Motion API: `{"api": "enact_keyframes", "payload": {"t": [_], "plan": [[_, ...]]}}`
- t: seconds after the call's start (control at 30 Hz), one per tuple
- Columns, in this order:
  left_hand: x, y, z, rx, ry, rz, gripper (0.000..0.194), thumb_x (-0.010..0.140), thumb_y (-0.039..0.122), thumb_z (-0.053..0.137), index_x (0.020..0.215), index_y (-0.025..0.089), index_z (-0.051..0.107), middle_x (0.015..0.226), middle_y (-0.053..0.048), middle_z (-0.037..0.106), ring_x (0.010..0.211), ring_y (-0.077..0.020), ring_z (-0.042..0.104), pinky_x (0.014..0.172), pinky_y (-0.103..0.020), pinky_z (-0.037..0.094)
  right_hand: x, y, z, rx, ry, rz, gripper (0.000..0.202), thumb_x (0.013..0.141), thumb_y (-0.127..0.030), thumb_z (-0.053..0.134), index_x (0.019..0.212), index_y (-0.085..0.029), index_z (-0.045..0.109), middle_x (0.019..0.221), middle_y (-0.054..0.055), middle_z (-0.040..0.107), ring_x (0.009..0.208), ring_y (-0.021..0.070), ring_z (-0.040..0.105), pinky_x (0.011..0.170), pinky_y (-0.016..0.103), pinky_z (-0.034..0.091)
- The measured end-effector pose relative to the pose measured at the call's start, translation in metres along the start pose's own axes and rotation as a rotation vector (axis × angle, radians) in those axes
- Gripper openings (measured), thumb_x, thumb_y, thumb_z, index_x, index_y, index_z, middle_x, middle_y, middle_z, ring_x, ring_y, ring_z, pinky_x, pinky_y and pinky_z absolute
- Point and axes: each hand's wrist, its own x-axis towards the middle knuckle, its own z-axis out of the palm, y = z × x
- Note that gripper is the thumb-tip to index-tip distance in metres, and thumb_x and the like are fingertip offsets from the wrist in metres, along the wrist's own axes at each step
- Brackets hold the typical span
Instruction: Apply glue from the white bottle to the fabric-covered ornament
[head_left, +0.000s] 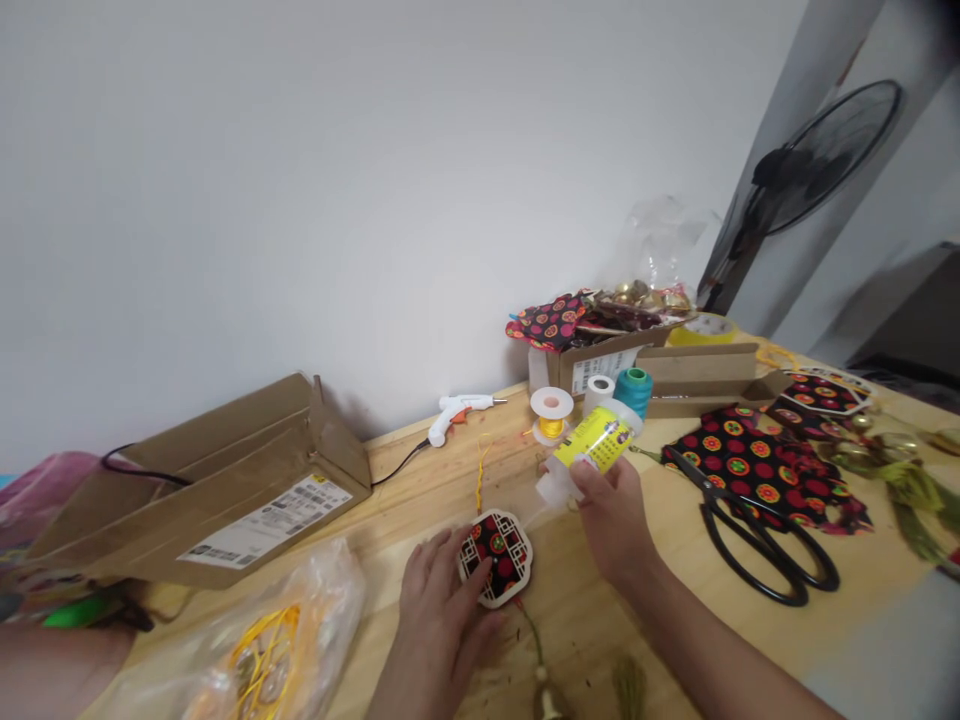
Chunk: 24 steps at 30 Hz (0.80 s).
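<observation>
My left hand (439, 610) rests on the wooden table (420, 470) and holds down a small ornament (496, 557) with a pale fretwork frame and red-and-black patterned cloth. A yellow cord (480, 475) runs up from it. My right hand (611, 515) grips a glue bottle (589, 450) with a yellow label, tilted with its white nozzle pointing down-left, just above and right of the ornament.
A white glue gun (459, 412) lies by the wall. Thread spools (551, 412) stand behind the bottle. Black scissors (757, 540) lie on patterned cloth (750, 462) at right. Cardboard boxes (225, 490) sit at left and back right. A plastic bag (262, 650) lies near left.
</observation>
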Motion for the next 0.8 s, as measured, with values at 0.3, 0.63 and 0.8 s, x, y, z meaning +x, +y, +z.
{"api": "enact_keyframes", "payload": {"t": [0.3, 0.63, 0.8], "plan": [[0.004, -0.004, 0.003, -0.029, 0.047, -0.047, 0.022, 0.078, 0.027, 0.049, 0.097, 0.024, 0.059, 0.121, -0.011, 0.047, 0.113, -0.03, 0.036, 0.087, -0.051, 0.035, 0.0, 0.001, 0.0, 0.016, 0.001, 0.01, 0.032, 0.058, -0.031, 0.072, 0.083, -0.016, 0.059, 0.077, 0.001, 0.066, 0.069, 0.0152, 0.059, 0.063, 0.026, 0.046], [0.043, 0.007, -0.009, 0.02, -0.141, -0.144, 0.012, 0.072, 0.023, 0.057, 0.072, 0.025, 0.068, 0.109, -0.01, 0.058, 0.103, -0.0316, 0.046, 0.081, -0.054, 0.04, 0.002, -0.005, 0.009, 0.053, -0.038, 0.22, 0.026, 0.061, -0.032, 0.07, 0.077, -0.014, 0.059, 0.066, 0.0, 0.065, 0.058, 0.0119, 0.059, 0.05, 0.019, 0.046], [0.044, 0.01, -0.02, -0.047, -0.084, -0.209, 0.012, 0.072, 0.017, 0.056, 0.069, 0.022, 0.067, 0.108, -0.01, 0.059, 0.104, -0.0295, 0.048, 0.085, -0.051, 0.039, -0.011, -0.018, 0.009, 0.2, -0.094, 0.639, 0.035, 0.072, -0.046, 0.056, 0.072, -0.011, 0.061, 0.055, 0.0, 0.062, 0.046, 0.0081, 0.059, 0.043, 0.016, 0.048]]}}
